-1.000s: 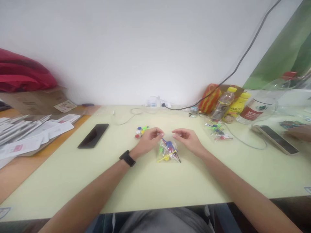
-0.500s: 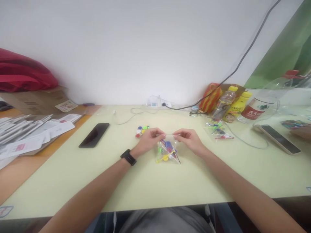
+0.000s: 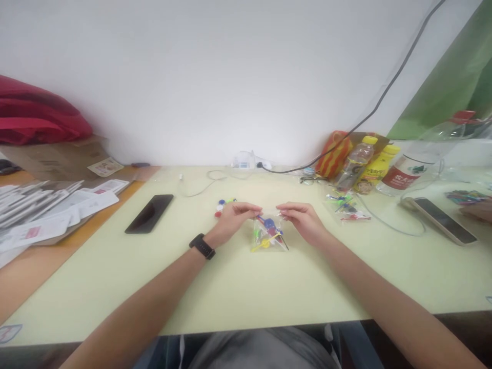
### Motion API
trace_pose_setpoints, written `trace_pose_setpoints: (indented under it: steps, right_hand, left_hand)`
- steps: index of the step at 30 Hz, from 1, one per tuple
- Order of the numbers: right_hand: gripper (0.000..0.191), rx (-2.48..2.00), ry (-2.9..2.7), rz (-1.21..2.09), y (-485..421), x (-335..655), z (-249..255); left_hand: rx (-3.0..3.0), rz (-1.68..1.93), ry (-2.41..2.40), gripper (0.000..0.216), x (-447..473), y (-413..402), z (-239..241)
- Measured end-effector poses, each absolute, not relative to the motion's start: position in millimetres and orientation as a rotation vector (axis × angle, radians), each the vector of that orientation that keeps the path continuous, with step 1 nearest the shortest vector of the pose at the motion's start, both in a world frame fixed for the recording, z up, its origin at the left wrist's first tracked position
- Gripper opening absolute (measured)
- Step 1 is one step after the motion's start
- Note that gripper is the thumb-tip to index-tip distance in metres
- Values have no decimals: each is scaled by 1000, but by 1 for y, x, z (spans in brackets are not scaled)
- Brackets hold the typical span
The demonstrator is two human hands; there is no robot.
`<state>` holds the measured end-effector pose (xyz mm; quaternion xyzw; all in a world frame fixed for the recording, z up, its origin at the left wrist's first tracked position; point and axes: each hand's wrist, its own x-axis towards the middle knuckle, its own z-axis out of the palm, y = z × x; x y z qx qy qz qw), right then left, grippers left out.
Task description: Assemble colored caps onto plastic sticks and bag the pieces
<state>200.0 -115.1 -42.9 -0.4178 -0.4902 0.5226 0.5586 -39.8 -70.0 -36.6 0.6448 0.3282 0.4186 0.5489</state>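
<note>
A small clear plastic bag (image 3: 269,237) hangs between my two hands just over the table, with blue, yellow, green, red and black plastic pieces inside. My left hand (image 3: 237,219) pinches its upper left corner between thumb and fingers. At the upper right corner, my right hand (image 3: 303,220) pinches the bag the same way. Several coloured plastic discs (image 3: 220,208) lie on the table behind my left hand, which partly hides them. A second clear bag of coloured pieces (image 3: 348,206) rests to the right of my right hand.
On the left are a black phone (image 3: 149,213), white packets (image 3: 65,212) and a cardboard box (image 3: 57,160). Bottles (image 3: 357,161), glasses (image 3: 313,180) and a power strip (image 3: 246,163) stand or lie at the back. Another phone (image 3: 444,220) lies far right.
The bag has shifted slightly right and its lower edge has risen a little. Both hands keep their pinch on its top corners.
</note>
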Motion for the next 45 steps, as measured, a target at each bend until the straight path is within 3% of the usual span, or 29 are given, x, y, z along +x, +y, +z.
trace_pose_setpoints:
  steps: [5, 10, 19, 31, 39, 45]
  right_hand:
    - [15, -972, -1308, 1119, -120, 199, -37]
    - [29, -1094, -1462, 947, -122, 197, -36]
    - [20, -1127, -1665, 648, -124, 194, -37]
    - [25, -1042, -1469, 857, -120, 198, -36]
    - [16, -999, -1447, 840, -121, 201, -34]
    - [14, -981, -1488, 832, -125, 201, -30]
  left_hand:
    - [1542, 972, 735, 28, -39, -74, -33]
    - [1628, 1008, 791, 43, -40, -72, -35]
    - [1813, 945, 835, 31, -46, -63, -39]
    - [1691, 996, 899, 31, -52, -64, -27]
    - [1666, 1051, 822, 19, -52, -63, -30]
    - [1600, 1010, 733, 26, -46, -72, -24]
